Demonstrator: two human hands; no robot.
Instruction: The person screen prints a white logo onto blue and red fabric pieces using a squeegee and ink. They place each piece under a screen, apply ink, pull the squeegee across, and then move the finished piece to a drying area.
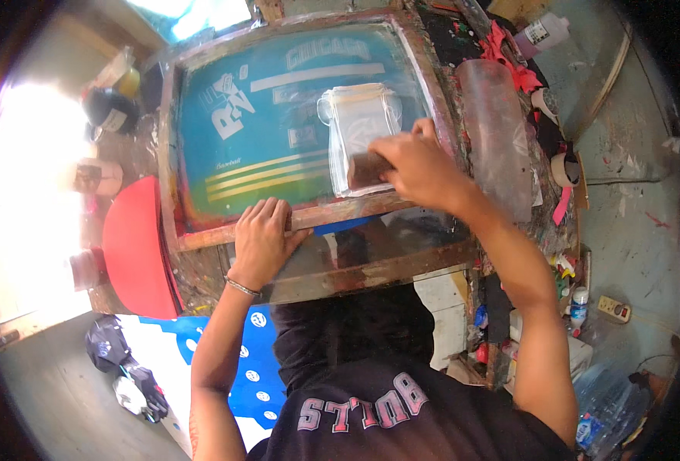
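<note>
A wooden screen-printing frame (168, 154) with a teal mesh (278, 115) lies on the bench in front of me. Pale lettering and yellow stripes mark the mesh. My left hand (261, 240) grips the frame's near rail, fingers curled over the wood. My right hand (424, 165) is closed around a small brown block (367, 170) that looks like a squeegee. The block is over the lower part of a whitish, bag-shaped patch (361, 115) with looped cords at its upper corners. I cannot tell whether this patch lies on the mesh or shows through it.
Red sheets (136, 246) overhang the bench's left side. Along the right side are a clear plastic sheet (497, 138), a bottle of pinkish liquid (544, 34) and tape rolls (564, 170). Blue patterned fabric (255, 361) lies below left. A power socket (615, 309) sits at right.
</note>
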